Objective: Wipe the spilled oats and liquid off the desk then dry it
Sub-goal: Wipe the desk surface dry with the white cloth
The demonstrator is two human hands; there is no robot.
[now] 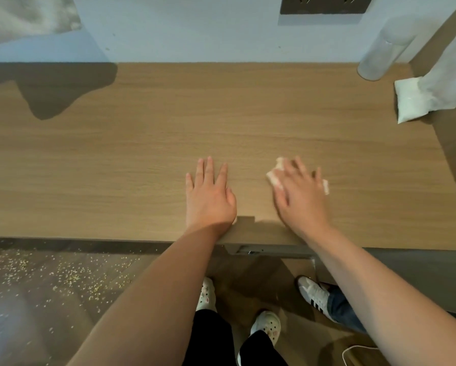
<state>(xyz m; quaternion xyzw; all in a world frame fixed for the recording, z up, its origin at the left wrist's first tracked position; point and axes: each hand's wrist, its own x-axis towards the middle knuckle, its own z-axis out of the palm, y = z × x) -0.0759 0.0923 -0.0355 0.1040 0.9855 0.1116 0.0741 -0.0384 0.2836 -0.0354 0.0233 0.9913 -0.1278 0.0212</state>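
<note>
The wooden desk (142, 143) fills the middle of the view. My left hand (208, 194) lies flat on it near the front edge, fingers straight and spread. A little to its right, my right hand (298, 191) presses flat on a crumpled white tissue (274, 178), fingers spread; bits of the tissue show at both sides of the hand. That hand is motion-blurred. I see no oats or liquid on the desk surface. Spilled oats (71, 276) are scattered over the floor at lower left.
A white tissue pack (411, 101) and a clear cylindrical container (380, 56) sit at the desk's far right corner. A wall socket panel (324, 3) is above. Another person's sneaker (314, 294) stands close to my feet under the desk's edge.
</note>
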